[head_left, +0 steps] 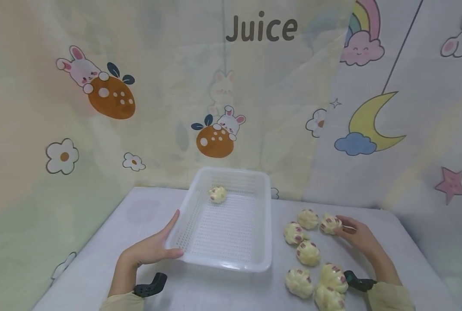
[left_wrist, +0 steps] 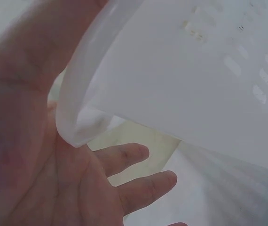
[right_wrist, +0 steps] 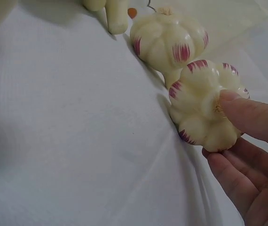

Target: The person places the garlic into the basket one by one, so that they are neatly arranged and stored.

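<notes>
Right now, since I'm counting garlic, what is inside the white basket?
In the white basket, one garlic bulb lies toward the far left corner; whatever is beneath it is hidden.

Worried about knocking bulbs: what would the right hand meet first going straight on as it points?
Beyond the garlic bulb it grips, the right hand would likely meet the neighbouring bulb on its left; depth is unclear.

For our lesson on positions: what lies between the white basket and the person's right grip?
Garlic bulbs, in the head view; the right grip holds the nearest, others lie toward the basket.
</notes>
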Demonstrator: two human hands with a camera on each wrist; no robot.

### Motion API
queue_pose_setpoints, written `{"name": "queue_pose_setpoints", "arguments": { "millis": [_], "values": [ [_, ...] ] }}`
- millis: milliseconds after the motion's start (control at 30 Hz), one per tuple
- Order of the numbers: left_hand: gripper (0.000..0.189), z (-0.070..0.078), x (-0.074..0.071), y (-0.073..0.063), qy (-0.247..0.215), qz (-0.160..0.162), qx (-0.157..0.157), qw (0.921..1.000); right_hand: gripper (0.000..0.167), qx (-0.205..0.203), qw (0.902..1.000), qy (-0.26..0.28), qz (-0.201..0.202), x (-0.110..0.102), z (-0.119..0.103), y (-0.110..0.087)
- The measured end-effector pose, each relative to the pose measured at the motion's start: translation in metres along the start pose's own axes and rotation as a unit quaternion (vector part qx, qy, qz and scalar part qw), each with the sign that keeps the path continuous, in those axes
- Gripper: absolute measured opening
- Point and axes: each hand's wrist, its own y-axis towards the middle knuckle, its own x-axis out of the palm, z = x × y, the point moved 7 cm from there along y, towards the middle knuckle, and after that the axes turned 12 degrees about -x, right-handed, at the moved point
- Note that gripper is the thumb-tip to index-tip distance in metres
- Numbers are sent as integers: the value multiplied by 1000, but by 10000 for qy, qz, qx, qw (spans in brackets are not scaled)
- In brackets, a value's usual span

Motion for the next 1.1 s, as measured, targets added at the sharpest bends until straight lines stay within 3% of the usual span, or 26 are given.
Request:
{"name": "queue_pose_setpoints", "arguments": {
  "millis": [267, 633, 933, 1100],
  "values": [
    [114, -2, -1, 1, 182, 98, -80, 9998, 75, 8, 9999, -49, 146, 4, 6, -3],
    [114, -2, 2, 1, 34, 64, -176, 9998, 79, 72, 9998, -77, 179, 5, 2, -8],
    [112, -6, 0, 3, 252, 165, -37, 9995, 75, 79, 9995, -33, 306, 9, -2, -15],
    [113, -5, -1, 1, 156, 179, -68, 9997, 78, 156, 9995, -79, 279, 10, -5, -13]
  ]
}}
